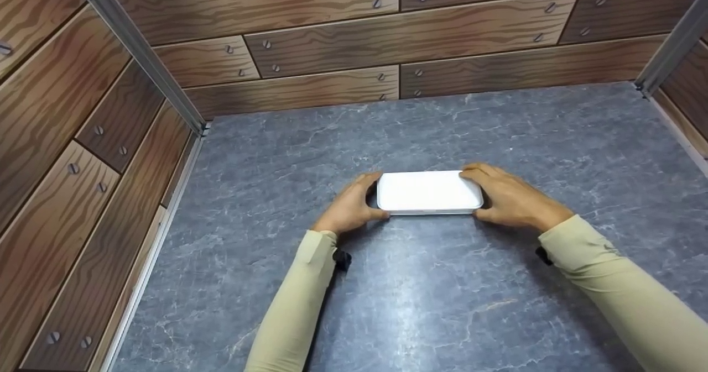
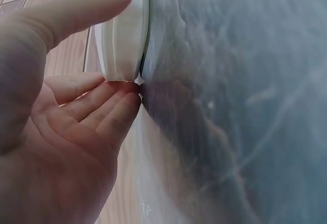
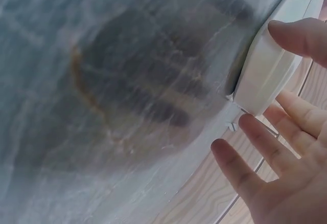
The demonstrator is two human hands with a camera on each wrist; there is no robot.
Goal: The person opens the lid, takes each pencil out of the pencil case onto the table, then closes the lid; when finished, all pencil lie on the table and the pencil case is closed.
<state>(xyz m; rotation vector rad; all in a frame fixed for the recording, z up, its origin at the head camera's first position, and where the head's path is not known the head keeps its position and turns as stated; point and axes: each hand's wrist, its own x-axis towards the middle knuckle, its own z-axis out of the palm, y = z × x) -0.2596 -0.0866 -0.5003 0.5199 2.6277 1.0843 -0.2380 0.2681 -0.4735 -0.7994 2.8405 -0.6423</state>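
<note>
A flat white box (image 1: 428, 191) with rounded corners lies on the grey surface between the two hands. At its left end, the left hand (image 1: 351, 203) grips it, thumb at the near corner and fingers at the far one. The left wrist view shows the left fingertips (image 2: 125, 88) against the end of the box. Around the right end, the right hand (image 1: 506, 198) holds it in the same way, fingers over the far corner. In the right wrist view the right thumb (image 3: 294, 36) is at the box's side, while some lower fingers are spread away from it.
Grey marbled tabletop (image 1: 276, 156) surrounds the box on every side. Wood-patterned panels (image 1: 332, 40) stand behind it and to the left and right, joined by metal corner posts (image 1: 141, 51). A light glare falls on the surface in front of the box.
</note>
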